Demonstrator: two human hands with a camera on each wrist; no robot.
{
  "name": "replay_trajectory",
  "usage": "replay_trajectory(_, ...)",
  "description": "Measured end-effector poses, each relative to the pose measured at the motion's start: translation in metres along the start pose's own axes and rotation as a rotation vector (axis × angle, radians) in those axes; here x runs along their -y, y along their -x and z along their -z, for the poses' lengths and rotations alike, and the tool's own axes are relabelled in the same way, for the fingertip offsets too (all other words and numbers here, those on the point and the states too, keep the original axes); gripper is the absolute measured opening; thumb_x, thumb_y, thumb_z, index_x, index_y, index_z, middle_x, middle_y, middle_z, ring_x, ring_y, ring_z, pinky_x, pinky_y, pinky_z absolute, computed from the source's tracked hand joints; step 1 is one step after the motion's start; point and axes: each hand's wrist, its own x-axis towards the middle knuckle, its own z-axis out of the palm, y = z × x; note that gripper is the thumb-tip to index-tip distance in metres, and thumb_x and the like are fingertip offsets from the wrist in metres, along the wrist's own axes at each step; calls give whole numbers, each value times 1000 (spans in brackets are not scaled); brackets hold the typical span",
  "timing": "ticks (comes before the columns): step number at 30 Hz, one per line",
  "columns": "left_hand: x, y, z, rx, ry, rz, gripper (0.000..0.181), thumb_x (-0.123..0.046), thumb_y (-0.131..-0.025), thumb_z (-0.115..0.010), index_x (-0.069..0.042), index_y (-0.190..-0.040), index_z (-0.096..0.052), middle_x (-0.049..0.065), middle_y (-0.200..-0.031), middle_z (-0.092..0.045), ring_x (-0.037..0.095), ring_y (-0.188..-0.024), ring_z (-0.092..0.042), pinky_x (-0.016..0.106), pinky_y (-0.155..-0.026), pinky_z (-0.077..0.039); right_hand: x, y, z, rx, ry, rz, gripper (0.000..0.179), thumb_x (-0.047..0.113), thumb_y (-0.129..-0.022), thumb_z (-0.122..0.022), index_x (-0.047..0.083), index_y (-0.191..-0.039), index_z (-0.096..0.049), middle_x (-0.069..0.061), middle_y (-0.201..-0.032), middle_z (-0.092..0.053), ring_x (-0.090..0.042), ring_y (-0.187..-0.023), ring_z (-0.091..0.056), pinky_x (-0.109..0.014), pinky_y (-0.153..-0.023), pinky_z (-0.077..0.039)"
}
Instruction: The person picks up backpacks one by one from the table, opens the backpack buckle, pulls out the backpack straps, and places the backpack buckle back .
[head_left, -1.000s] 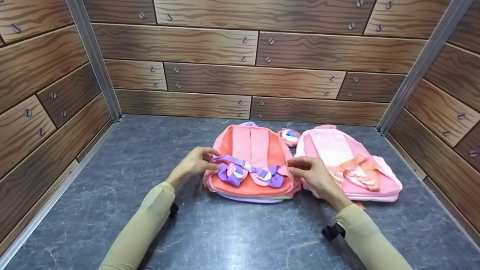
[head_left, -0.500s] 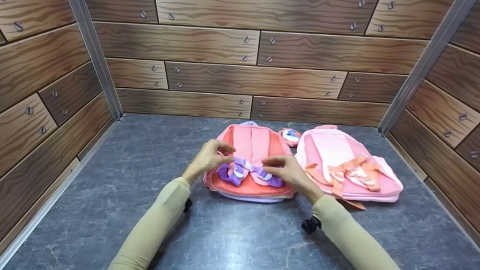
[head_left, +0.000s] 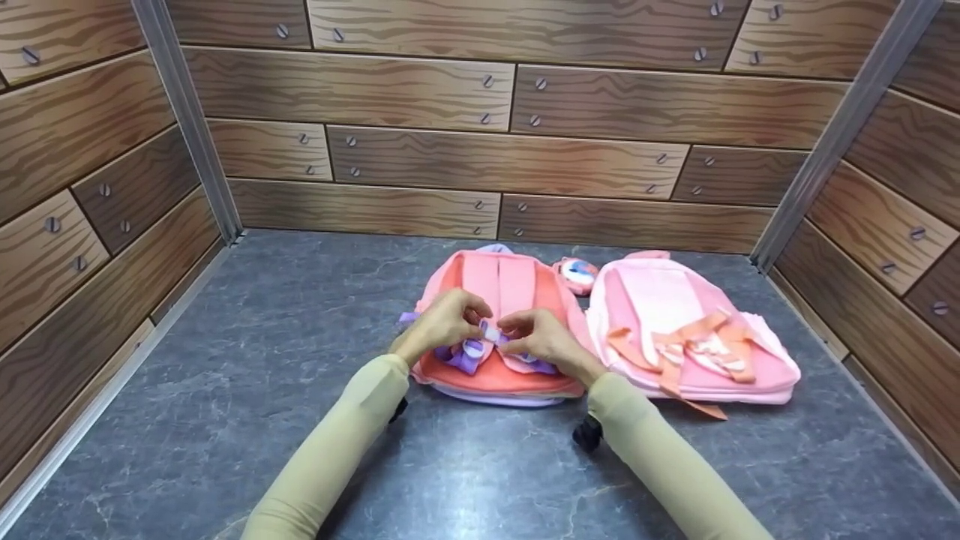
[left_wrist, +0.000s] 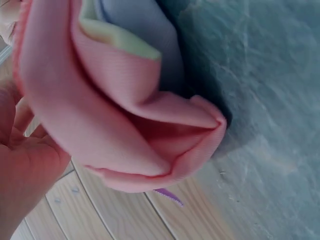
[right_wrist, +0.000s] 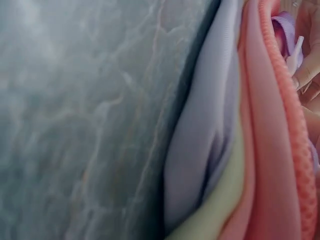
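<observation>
A coral-pink backpack lies on the table with its strap side up. Purple straps with white fittings cross its lower half, and a white buckle sits at their middle. My left hand pinches the buckle from its left side. From the right side, my right hand pinches the same buckle, fingertips facing the left hand's. In the left wrist view the bag's pink side pocket hangs partly open in front of the left hand. Folded fabric hides most of the fingers in both wrist views.
Close on the right lies a pale pink backpack with orange straps. A round red, white and blue charm rests between the bags' tops. Wood-patterned walls enclose the grey marbled tabletop.
Both hands have moved inward from the coral backpack's sides to the buckle at its middle. A loose purple strap end now sticks out beyond the bag's left edge.
</observation>
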Motion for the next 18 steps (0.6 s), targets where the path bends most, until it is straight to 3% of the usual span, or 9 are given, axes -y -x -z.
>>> replay_trajectory(5, 5, -2, -1, 8, -25, -8, 24, 4, -79, -73, 3, -103, -73, 13, -83, -71, 5, -64, -54, 15, -56, -43, -1, -5, -7, -10, 74, 11, 44, 7, -74, -82, 0, -115, -69, -15, -107, -72, -15, -92, -66, -19, -78, -49)
replay_trajectory(10, 7, -2, -2, 19, -26, -20, 21, 4, -80, -73, 3, -101, -73, 13, -82, -71, 7, -67, -55, 16, -58, -43, 0, -6, -11, -40, 143, 6, 39, 11, -72, -85, 5, -108, -73, -9, -96, -74, -10, -80, -61, -21, -73, -47)
replay_trajectory(14, 8, -2, -2, 23, -51, -44, 19, 3, -81, -73, 1, -99, -74, 11, -81, -70, 8, -68, -54, 17, -60, -43, -1, -8, -13, -57, 163, 4, 32, 11, -71, -84, 8, -102, -74, -4, -91, -73, -8, -77, -58, -21, -72, -45)
replay_trajectory(18, 10, -1, -2, 28, -63, -88, 15, 2, -81, -73, 0, -97, -74, 9, -78, -68, 8, -66, -53, 18, -60, -42, -2, -7, -11, -38, 145, 45, 28, 8, -76, -80, 4, -102, -73, -6, -90, -72, -8, -77, -58, -20, -71, -46)
